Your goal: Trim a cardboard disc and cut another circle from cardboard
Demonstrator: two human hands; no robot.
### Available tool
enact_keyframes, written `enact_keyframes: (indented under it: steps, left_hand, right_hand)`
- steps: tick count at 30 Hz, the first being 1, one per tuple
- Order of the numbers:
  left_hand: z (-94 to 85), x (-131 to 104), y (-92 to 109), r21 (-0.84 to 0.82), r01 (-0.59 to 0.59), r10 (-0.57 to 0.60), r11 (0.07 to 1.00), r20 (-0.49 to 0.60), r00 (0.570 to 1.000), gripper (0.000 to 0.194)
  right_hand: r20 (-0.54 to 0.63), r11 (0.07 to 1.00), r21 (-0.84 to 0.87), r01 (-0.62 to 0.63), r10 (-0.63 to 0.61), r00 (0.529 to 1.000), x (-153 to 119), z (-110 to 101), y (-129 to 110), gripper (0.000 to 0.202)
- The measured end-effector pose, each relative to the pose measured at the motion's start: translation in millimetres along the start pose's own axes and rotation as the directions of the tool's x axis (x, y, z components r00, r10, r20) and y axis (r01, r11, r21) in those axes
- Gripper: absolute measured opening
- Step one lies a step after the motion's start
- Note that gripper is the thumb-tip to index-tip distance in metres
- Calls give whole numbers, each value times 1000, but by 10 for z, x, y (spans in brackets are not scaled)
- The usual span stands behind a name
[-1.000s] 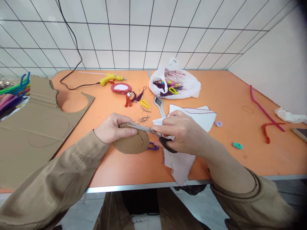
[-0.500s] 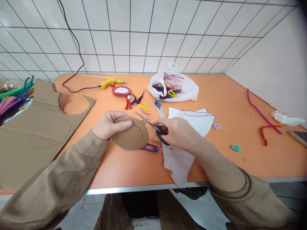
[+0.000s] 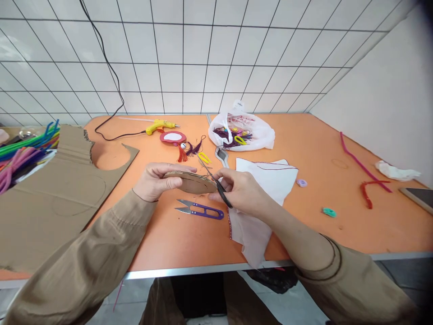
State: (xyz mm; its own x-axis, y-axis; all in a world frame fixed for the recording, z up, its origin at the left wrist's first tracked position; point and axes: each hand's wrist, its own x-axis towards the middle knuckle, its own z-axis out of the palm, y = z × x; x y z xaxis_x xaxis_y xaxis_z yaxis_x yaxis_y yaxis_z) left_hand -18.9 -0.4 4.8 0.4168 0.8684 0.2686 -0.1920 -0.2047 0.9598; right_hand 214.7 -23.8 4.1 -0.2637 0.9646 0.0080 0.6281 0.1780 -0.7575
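Note:
Pinched between the thumb and fingers of my left hand [image 3: 154,181] is an oval cardboard piece [image 3: 192,182], tilted nearly edge-on, with a drawn line on its face. My right hand [image 3: 241,189] grips black-handled scissors [image 3: 221,192], whose blades point up and left beside the right end of the cardboard. Whether the blades touch it is hard to tell. Purple thread snips [image 3: 203,210] lie on the table below the cardboard. A white cloth [image 3: 267,178] with dark red edging lies partly under my right forearm.
A large cut cardboard sheet [image 3: 74,189] and pipe cleaners [image 3: 23,155] lie left. Behind are a yellow glue gun [image 3: 158,126], a red oval ornament [image 3: 172,137], tassels [image 3: 195,148] and a plastic bag [image 3: 260,133]. A magenta pipe cleaner [image 3: 361,162] lies right.
My left hand has tilted the cardboard from face-up to nearly edge-on, uncovering the purple snips. The scissors have come in against or close to its right end. The view has shifted slightly upward.

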Motion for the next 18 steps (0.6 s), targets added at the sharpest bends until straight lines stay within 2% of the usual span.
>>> enact_keyframes:
  steps: [4, 6, 9, 13, 15, 18]
  left_hand:
    - [-5, -6, 25, -10, -26, 26, 1000, -5, 1000, 19]
    - [-13, -6, 20, 8, -10, 10, 1000, -20, 1000, 21]
    - [-15, -5, 7, 2, 30, -30, 1000, -99, 995, 22]
    - [44, -21, 53, -55, 155, -163, 986, -201, 966, 21]
    - [93, -36, 98, -80, 206, -219, 975, -235, 947, 22]
    - [144, -55, 144, -68, 202, -213, 977, -280, 936, 20]
  right_hand:
    - [95, 959, 283, -30, 3, 995, 15, -23, 20, 33]
    - [131, 940, 340, -32, -14, 991, 13, -36, 6, 38]
    - [110, 931, 364, 1, -44, 993, -4, -57, -29, 45]
    - [18, 952, 214, 219, -228, 973, -47, -97, -57, 40]
    - [2, 931, 71, 359, -360, 933, -69, -116, -57, 31]
    - [-15, 865, -107, 491, -495, 869, -94, -131, -48, 23]
